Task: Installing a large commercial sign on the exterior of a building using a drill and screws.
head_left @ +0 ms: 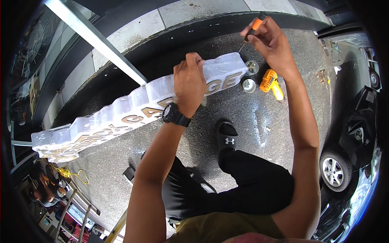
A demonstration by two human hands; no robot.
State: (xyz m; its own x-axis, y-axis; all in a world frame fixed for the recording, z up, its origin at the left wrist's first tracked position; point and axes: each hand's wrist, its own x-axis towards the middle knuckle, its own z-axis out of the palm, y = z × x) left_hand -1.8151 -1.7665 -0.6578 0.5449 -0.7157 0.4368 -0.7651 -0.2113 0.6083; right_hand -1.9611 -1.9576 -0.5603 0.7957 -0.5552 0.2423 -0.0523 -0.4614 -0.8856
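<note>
A long sign with white translucent sides and gold-brown letters on its front stretches from lower left to upper centre, partly covered in clear film. My left hand is closed over its upper edge near the right end, with a black watch on the wrist. In my right hand is a screwdriver with an orange and black handle. Its thin shaft points down to the sign's right end. I cannot tell whether the tip touches the sign or a screw.
Two small tubs with small parts stand on the asphalt beside a yellow drill. A metal bar meets the sign from behind. Beyond are a tiled step, a dark car, a yellow cord, a ladder and another person.
</note>
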